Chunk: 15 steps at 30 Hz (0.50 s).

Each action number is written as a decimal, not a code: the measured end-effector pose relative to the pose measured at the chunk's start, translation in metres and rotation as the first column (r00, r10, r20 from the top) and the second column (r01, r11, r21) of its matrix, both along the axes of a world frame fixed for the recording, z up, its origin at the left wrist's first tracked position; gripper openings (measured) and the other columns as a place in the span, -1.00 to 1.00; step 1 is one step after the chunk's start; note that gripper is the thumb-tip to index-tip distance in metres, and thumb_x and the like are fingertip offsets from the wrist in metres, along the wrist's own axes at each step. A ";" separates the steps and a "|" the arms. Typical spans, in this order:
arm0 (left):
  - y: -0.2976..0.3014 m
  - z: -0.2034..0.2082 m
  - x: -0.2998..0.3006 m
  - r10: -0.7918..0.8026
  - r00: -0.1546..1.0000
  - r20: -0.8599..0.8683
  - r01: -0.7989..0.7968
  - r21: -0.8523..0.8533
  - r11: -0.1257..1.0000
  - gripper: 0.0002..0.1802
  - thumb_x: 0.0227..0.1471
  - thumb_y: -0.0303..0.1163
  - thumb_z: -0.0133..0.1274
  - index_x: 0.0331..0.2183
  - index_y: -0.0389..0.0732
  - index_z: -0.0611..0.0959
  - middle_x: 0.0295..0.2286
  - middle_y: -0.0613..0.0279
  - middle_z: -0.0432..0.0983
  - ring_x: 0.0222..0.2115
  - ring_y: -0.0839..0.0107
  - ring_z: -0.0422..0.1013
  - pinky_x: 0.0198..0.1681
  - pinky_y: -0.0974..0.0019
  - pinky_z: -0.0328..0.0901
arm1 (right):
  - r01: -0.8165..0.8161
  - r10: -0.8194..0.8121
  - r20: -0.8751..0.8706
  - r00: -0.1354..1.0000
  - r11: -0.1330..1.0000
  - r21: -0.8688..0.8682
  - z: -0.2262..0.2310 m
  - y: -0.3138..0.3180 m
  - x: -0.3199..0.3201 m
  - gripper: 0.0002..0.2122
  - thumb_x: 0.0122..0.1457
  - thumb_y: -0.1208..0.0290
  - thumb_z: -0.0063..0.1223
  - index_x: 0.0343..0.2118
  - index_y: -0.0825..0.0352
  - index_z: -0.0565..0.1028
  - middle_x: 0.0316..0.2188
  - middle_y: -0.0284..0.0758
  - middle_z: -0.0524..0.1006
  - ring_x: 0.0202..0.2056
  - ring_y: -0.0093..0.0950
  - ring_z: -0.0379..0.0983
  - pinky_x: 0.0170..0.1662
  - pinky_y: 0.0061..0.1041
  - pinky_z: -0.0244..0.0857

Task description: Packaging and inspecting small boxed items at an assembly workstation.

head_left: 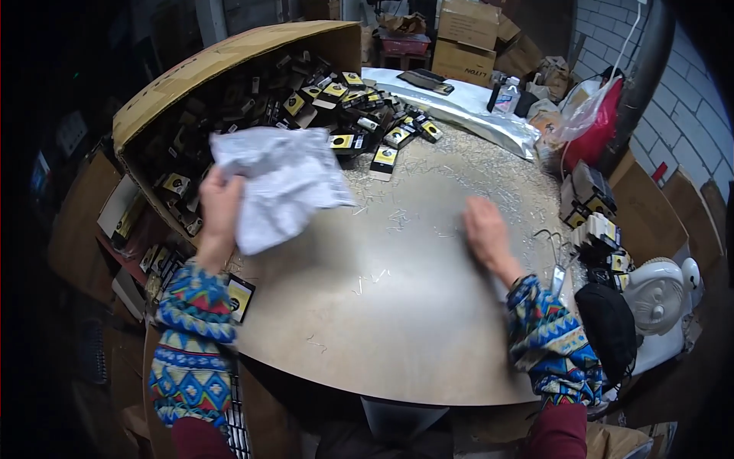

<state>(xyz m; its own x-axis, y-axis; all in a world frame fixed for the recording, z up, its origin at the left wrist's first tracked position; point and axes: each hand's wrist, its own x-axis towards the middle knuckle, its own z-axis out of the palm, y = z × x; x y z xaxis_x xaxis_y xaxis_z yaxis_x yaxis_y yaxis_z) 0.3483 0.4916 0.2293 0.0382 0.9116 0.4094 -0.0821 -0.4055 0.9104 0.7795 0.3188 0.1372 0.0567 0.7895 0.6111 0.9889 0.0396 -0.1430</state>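
A crumpled white sheet (287, 183), paper or cloth, hangs from my left hand (220, 210), pinched at its left edge. It hovers over the table in front of a heap of small black-and-yellow boxes (334, 92), which spill from a large tipped carton (237, 38). To the right, my right hand (487, 232) is low over the tabletop (413, 329), back of the hand up. Its fingers are curled together and slightly blurred; whatever they might hold is hidden. Thin pale slivers (397, 220) lie scattered between the hands.
A small black box (240, 297) lies by my left forearm. On the right are stacked boxes (587, 195), a wire hook tool (558, 264), a black pouch (605, 329) and a white fan-like device (656, 294). A bottle (507, 96) stands behind a silvery wrapped strip (474, 118).
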 end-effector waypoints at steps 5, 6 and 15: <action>0.010 0.019 -0.080 0.670 -0.124 -0.732 -0.256 0.676 0.691 -0.64 -0.07 -0.49 0.00 -0.15 -0.33 0.49 -0.17 -0.06 0.48 -0.24 -0.10 0.43 -0.15 -0.02 0.33 | 0.534 -0.541 0.041 0.840 0.811 -0.239 -0.019 0.036 0.076 -0.54 0.32 0.11 -0.26 0.16 0.31 0.29 0.19 0.04 0.22 0.22 0.00 0.09 0.26 -0.04 -0.05; 0.011 0.016 -0.068 0.817 -0.164 -0.553 -0.094 0.833 0.546 -0.65 -0.09 -0.52 0.00 -0.16 -0.31 0.50 -0.16 -0.05 0.47 -0.25 -0.06 0.42 -0.16 0.00 0.33 | 0.543 -0.550 0.039 0.834 0.806 -0.237 -0.019 0.043 0.082 -0.54 0.32 0.11 -0.26 0.16 0.31 0.29 0.19 0.04 0.22 0.22 0.00 0.09 0.26 -0.04 -0.05; 0.066 -0.053 0.201 0.280 0.420 -0.863 0.199 0.388 0.900 -0.68 0.15 -0.18 -0.04 -0.30 -0.28 0.54 -0.37 -0.08 0.52 -0.29 -0.06 0.47 -0.25 -0.01 0.37 | 0.364 -0.416 -0.115 0.902 0.876 -0.317 -0.025 0.126 0.104 -0.48 0.28 -0.04 -0.30 0.12 0.24 0.37 0.17 0.03 0.27 0.18 0.02 0.15 0.24 -0.05 -0.06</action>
<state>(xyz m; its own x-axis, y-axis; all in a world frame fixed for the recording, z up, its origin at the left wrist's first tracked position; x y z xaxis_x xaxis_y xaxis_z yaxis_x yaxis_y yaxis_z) 0.5494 0.5579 0.1762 0.5596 0.6942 0.4527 0.6914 -0.6922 0.2068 0.8837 0.4452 0.1122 0.4804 0.8171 0.3186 0.8732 -0.4117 -0.2607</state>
